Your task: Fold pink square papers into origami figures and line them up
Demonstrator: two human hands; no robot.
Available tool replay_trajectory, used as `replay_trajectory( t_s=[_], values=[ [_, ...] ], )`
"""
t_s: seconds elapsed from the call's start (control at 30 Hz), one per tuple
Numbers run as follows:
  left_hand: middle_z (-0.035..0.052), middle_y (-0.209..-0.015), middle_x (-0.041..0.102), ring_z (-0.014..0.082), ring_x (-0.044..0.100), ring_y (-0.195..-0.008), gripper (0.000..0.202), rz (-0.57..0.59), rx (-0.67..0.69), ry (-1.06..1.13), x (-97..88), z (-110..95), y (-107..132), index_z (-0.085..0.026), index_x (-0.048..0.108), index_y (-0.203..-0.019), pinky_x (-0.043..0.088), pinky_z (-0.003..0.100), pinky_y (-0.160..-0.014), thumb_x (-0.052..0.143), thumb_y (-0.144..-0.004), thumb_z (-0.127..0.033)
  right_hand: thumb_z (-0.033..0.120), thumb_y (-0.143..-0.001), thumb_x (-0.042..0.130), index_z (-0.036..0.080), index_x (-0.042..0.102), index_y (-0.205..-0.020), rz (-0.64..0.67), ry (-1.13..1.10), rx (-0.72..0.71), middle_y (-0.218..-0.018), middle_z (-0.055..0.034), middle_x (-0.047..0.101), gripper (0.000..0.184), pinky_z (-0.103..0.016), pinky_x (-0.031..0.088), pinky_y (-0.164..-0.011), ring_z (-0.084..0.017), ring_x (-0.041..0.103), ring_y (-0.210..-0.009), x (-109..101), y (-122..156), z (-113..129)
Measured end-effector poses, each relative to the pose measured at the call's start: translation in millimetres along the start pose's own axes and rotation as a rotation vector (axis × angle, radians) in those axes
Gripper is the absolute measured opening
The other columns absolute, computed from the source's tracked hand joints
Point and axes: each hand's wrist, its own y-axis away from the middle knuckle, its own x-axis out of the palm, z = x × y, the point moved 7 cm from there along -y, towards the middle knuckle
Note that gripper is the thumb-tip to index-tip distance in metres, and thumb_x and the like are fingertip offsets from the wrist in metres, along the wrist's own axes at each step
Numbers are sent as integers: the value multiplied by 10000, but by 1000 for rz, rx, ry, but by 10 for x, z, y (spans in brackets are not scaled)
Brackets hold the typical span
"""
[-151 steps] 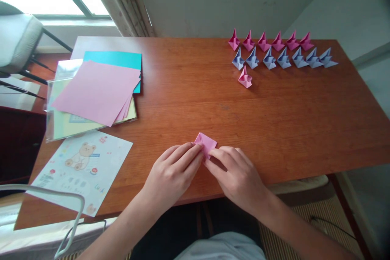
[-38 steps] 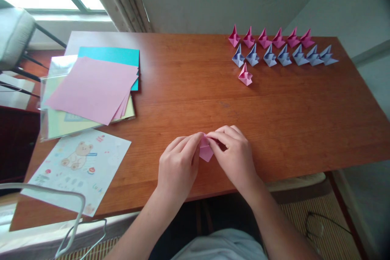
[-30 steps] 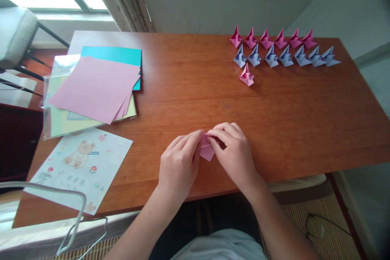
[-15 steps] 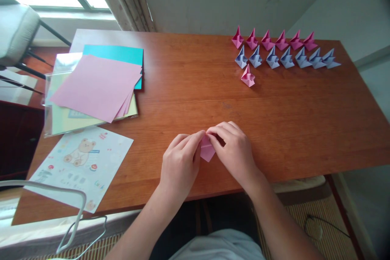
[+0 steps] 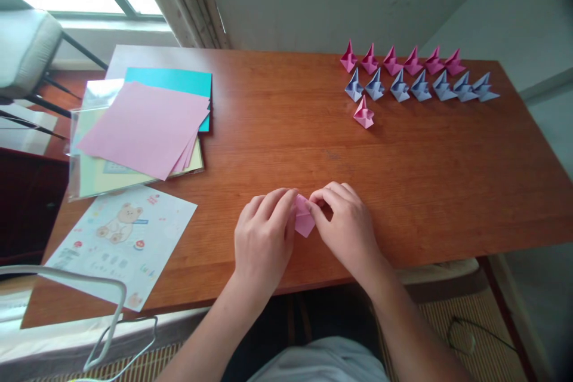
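Observation:
A small folded piece of pink origami paper [image 5: 304, 219] is between my two hands, near the front edge of the wooden table [image 5: 277, 143]. My left hand [image 5: 267, 233] is closed on its left side, the fingertips covering that edge. On the other side, my right hand [image 5: 344, 221] pinches the upper right edge between thumb and forefinger. The paper's lower end comes to a point, and a crease crosses its upper part. Further back sits a finished-looking light pink origami figure [image 5: 364, 113] with an upright tip.
Behind it stand a row of lilac origami figures [image 5: 421, 86] and a row of dark pink ones [image 5: 412, 61], several in each. To the left lie pink paper sheets [image 5: 147, 125], blue-green paper [image 5: 179, 77] and a bear-printed sheet [image 5: 120, 245]. A white curved tube [image 5: 89, 274] crosses the lower left corner.
My hands have moved slightly apart at the top, the right one a little to the right, and more of the pink paper's upper part shows. The rows of figures are unchanged.

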Motion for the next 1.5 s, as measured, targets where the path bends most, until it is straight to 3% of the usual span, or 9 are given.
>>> replay_trajectory(
  t_s=[0.1,0.27,1.1,1.33,1.5],
  values=[
    [63,-968,730,234,627,-850,125,-2,-59,-104,-27,33,-4,-210,736,-1010,466,373,-781,637,-937,-235,284,-958,645,224,643,-786,-16,-8,-3,-815,-22,665,182,-340,437,-754,-204,575,-826,-6,11,-3],
    [24,-861,714,211,595,-793,93,32,-86,-64,-16,66,-23,-238,747,-916,419,356,-740,655,-929,-233,278,-960,647,225,666,-815,-34,-23,-10,-830,-22,680,156,-337,436,-753,-203,578,-829,-5,23,-15],
    [15,-859,718,210,611,-803,97,61,-91,-55,13,85,-47,-240,717,-893,395,367,-737,630,-935,-227,262,-925,698,245,691,-809,-77,-6,8,-819,-11,694,117,-325,447,-738,-202,593,-833,6,-10,-13],
    [17,-864,718,214,618,-809,99,66,-80,-69,5,71,-49,-238,709,-903,393,369,-736,619,-943,-234,259,-1000,591,258,729,-970,12,-4,-188,-957,-23,714,142,-319,476,-782,-191,590,-906,17,-43,57],
    [22,-870,718,223,617,-818,100,76,-58,-122,16,40,-43,-230,690,-900,389,375,-745,606,-952,-243,247,-1009,571,273,729,-957,113,36,-291,-952,1,707,169,-296,474,-778,-175,580,-899,10,-105,74]
  ],
)
